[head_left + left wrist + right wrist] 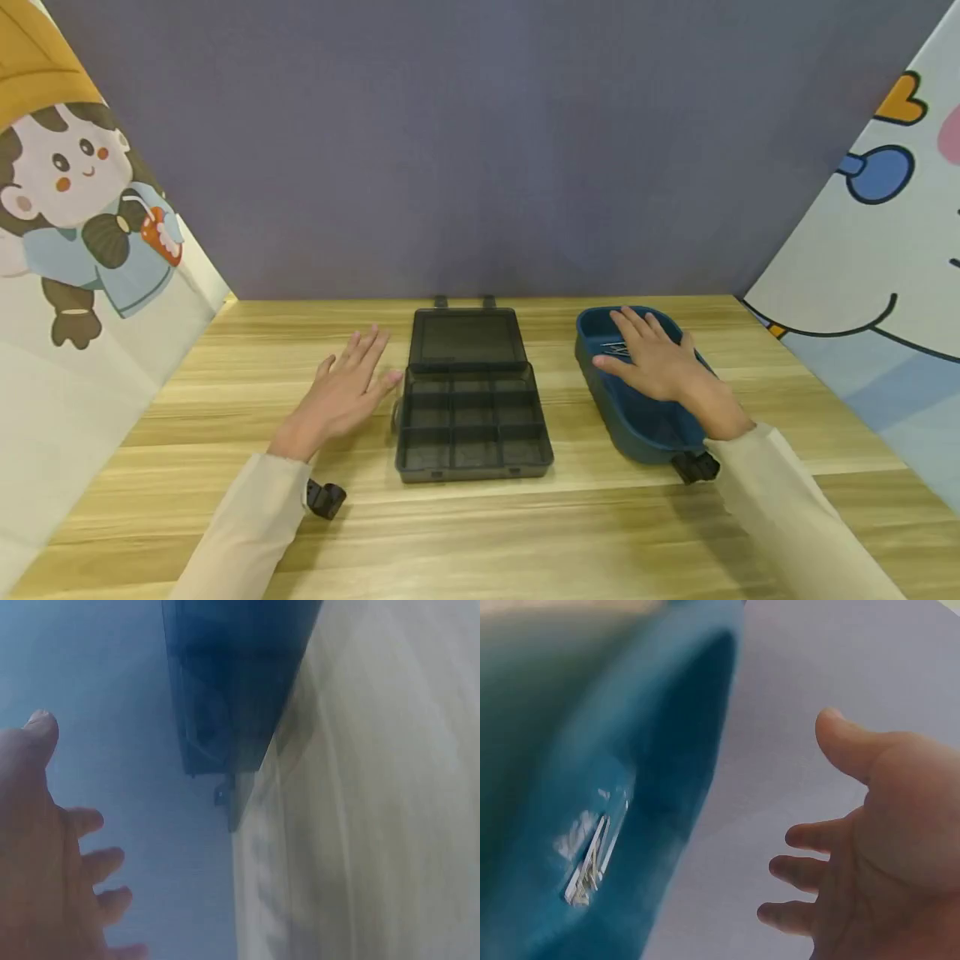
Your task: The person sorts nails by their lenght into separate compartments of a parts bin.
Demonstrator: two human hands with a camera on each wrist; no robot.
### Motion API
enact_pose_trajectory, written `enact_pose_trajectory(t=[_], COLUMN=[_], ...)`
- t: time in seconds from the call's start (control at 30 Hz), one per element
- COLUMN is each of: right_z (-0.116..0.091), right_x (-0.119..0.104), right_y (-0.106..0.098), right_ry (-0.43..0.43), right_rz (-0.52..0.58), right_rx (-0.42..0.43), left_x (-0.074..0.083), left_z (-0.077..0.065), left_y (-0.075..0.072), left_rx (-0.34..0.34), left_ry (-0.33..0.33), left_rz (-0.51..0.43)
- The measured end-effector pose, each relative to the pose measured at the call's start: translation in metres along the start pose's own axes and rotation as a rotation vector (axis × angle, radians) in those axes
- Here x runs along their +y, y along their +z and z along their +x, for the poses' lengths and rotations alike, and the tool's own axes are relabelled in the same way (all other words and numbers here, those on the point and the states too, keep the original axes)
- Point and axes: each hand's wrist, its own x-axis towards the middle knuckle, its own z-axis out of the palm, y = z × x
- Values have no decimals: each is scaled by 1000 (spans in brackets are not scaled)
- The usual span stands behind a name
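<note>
A dark translucent organizer box (pixel 474 477) lies on the table with its lid (pixel 468 337) folded back, its base split into several compartments. Just left of it is my left hand (pixel 341 398), palm down with fingers spread and the thumb tip near the box's side. In the left wrist view the hand (pixel 45 855) is apart from the box (pixel 217 712) and holds nothing. My right hand (pixel 656 367) hovers over a blue oval bin (pixel 600 396), fingers outstretched, holding nothing. Several thin silver metal pieces (pixel 592 859) lie inside the bin, partly hidden by the hand in the head view.
The wood-grain table (pixel 480 542) ends at a grey-blue panel (pixel 480 150) behind. Side walls with cartoon prints stand at left (pixel 97 192) and right (pixel 862 267). A small black wrist camera (pixel 326 500) sits under the left sleeve, another (pixel 696 467) beside the right one.
</note>
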Motion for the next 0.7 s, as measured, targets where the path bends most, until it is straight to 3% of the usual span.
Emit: enact_pose_trajectory(t=[0.17,0.3,0.53,0.7], right_z=[-9,-10,-3,9], right_x=[2,-1,3,14], right_y=[-9,-10,-10,-14], right_ry=[-44,-71,-77,-77], right_rz=[-25,-34,-77,-65], right_rx=[-47,-104,-118,-142], left_x=[0,-10,-15,-14], left_z=[4,13,23,27], left_y=[6,16,31,39], left_rx=[17,32,-31,-30], left_ry=[52,85,107,124], left_rz=[-142,-252,-412,-515])
